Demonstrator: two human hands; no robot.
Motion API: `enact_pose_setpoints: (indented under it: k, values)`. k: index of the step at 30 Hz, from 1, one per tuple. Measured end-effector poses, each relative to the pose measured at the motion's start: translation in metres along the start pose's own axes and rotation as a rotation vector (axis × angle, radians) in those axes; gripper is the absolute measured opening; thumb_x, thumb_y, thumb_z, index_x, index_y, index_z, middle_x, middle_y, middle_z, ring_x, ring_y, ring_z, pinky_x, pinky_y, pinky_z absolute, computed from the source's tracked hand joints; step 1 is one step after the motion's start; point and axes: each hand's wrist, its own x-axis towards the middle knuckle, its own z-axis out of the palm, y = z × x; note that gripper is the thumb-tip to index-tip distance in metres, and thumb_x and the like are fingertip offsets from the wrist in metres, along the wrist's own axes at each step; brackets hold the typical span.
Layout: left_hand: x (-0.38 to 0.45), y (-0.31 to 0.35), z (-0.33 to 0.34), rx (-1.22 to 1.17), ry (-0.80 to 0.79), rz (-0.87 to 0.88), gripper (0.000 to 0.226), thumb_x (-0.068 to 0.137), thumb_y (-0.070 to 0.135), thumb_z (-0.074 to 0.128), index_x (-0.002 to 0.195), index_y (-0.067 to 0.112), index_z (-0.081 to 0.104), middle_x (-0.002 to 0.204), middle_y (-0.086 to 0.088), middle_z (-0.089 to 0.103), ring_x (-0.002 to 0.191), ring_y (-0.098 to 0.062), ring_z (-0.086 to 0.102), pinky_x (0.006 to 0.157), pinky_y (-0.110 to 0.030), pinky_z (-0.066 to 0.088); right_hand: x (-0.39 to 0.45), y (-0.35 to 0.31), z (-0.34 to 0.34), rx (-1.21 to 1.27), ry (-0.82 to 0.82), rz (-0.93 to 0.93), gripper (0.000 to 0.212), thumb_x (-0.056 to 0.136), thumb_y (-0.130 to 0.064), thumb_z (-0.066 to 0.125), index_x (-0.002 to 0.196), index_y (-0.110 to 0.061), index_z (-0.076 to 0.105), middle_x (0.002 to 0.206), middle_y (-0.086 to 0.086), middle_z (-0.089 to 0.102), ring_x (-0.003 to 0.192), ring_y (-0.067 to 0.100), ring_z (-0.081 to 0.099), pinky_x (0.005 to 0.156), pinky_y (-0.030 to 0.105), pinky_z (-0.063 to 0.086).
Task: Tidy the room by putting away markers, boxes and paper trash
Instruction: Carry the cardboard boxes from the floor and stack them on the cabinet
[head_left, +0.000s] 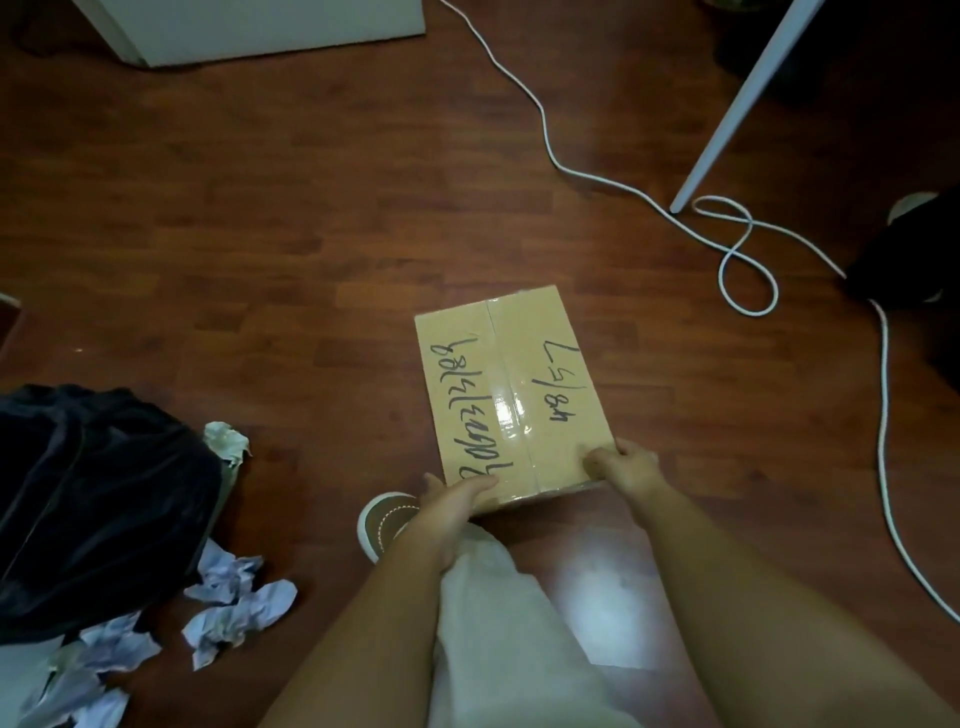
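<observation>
Cardboard box (506, 389), taped shut, handwriting on top, sits over the wooden floor (260, 234). Left hand (449, 499) grips its near-left corner, thumb on top; right hand (626, 460) pinches the near-right corner. Crumpled paper (234, 608) lies far left beside a dark bag (93, 499).

— Where can you move around the cardboard box (511, 395)?

— Beyond its far edge and to its left you have bare wooden floor (260, 234), open up to the white cabinet (270, 26).

— And on your right?

— The white cable (748, 249) loops there and runs down past the box, near it but apart; the white table leg (737, 109) stands beyond the loop, with a dark object (904, 249) at the edge.

— On your left, low?

— The dark bag (93, 509) and crumpled paper (234, 608) crowd that corner, well apart from the box.

— Close in?

— Your shoe (387, 522) sits just beside the box's near left corner, under your left hand (452, 504).
</observation>
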Motion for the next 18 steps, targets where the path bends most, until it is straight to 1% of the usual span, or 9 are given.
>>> enact_pose_setpoints:
  k: [1, 2, 3, 4, 7, 11, 13, 16, 18]
  values:
    - [-0.001, 0.000, -0.004, 0.014, 0.047, 0.023, 0.131, 0.050, 0.053, 0.085, 0.155, 0.028, 0.012, 0.157, -0.001, 0.028, 0.137, -0.025, 0.040, 0.110, -0.047, 0.039, 0.003, 0.003, 0.000, 0.022, 0.023, -0.031, 0.058, 0.050, -0.052, 0.072, 0.104, -0.031, 0.067, 0.120, 0.007, 0.062, 0.105, 0.026, 0.061, 0.098, 0.042, 0.051]
    - [-0.002, 0.003, -0.007, -0.019, 0.084, 0.087, 0.113, 0.052, 0.053, 0.084, 0.150, 0.027, 0.035, 0.151, -0.004, 0.040, 0.130, -0.024, 0.049, 0.106, -0.046, 0.043, -0.012, -0.008, -0.001, 0.069, 0.049, -0.067, 0.059, 0.053, -0.052, 0.075, 0.108, -0.032, 0.063, 0.115, 0.004, 0.062, 0.103, 0.025, 0.061, 0.095, 0.043, 0.051]
    - [-0.006, 0.008, -0.009, -0.063, 0.112, 0.167, 0.084, 0.061, 0.047, 0.082, 0.138, 0.026, 0.054, 0.139, -0.005, 0.056, 0.118, -0.022, 0.059, 0.101, -0.045, 0.049, -0.040, -0.029, -0.003, 0.140, 0.068, -0.107, 0.058, 0.060, -0.046, 0.078, 0.112, -0.031, 0.057, 0.109, 0.002, 0.062, 0.100, 0.023, 0.060, 0.092, 0.041, 0.052]
    - [-0.012, 0.016, -0.010, -0.129, 0.135, 0.236, 0.062, 0.072, 0.037, 0.080, 0.130, 0.023, 0.062, 0.125, -0.004, 0.067, 0.106, -0.021, 0.067, 0.097, -0.045, 0.053, -0.061, -0.047, -0.003, 0.225, 0.076, -0.133, 0.057, 0.069, -0.036, 0.080, 0.116, -0.024, 0.050, 0.103, 0.000, 0.060, 0.096, 0.020, 0.059, 0.088, 0.038, 0.051]
    - [-0.035, 0.044, -0.015, -0.279, 0.151, 0.357, 0.053, 0.083, 0.018, 0.076, 0.133, 0.014, 0.060, 0.111, -0.008, 0.073, 0.096, -0.022, 0.071, 0.092, -0.044, 0.056, -0.084, -0.074, -0.001, 0.475, 0.067, -0.156, 0.052, 0.078, -0.017, 0.078, 0.115, -0.015, 0.042, 0.102, 0.003, 0.061, 0.093, 0.023, 0.063, 0.086, 0.041, 0.052]
    - [-0.072, 0.084, -0.028, -0.393, 0.153, 0.449, 0.046, 0.082, 0.013, 0.076, 0.125, 0.020, 0.063, 0.110, -0.008, 0.072, 0.098, -0.026, 0.070, 0.091, -0.047, 0.056, -0.124, -0.102, 0.011, 0.689, 0.026, -0.129, 0.055, 0.077, -0.015, 0.080, 0.117, -0.016, 0.042, 0.107, 0.011, 0.064, 0.102, 0.036, 0.066, 0.092, 0.057, 0.052]
    - [-0.096, 0.100, -0.040, -0.351, 0.178, 0.547, 0.045, 0.081, 0.013, 0.075, 0.123, 0.026, 0.063, 0.112, -0.004, 0.070, 0.098, -0.025, 0.070, 0.085, -0.045, 0.058, -0.152, -0.120, 0.018, 0.760, -0.015, -0.151, 0.059, 0.078, -0.013, 0.078, 0.124, -0.014, 0.041, 0.110, 0.011, 0.063, 0.105, 0.035, 0.065, 0.095, 0.056, 0.051]
    - [-0.140, 0.123, -0.062, -0.289, 0.220, 0.691, 0.049, 0.081, 0.016, 0.075, 0.122, 0.033, 0.055, 0.111, 0.001, 0.066, 0.095, -0.021, 0.068, 0.066, -0.033, 0.059, -0.191, -0.159, 0.028, 0.827, -0.086, -0.227, 0.063, 0.079, -0.011, 0.076, 0.130, -0.014, 0.039, 0.116, 0.014, 0.061, 0.106, 0.034, 0.064, 0.096, 0.055, 0.050]
    - [-0.177, 0.138, -0.082, -0.267, 0.289, 0.790, 0.052, 0.079, 0.022, 0.077, 0.121, 0.038, 0.052, 0.111, 0.000, 0.065, 0.095, -0.022, 0.069, 0.068, -0.035, 0.060, -0.223, -0.191, 0.034, 0.855, -0.165, -0.287, 0.061, 0.079, -0.011, 0.076, 0.127, -0.016, 0.040, 0.117, 0.014, 0.060, 0.105, 0.032, 0.064, 0.095, 0.053, 0.051]
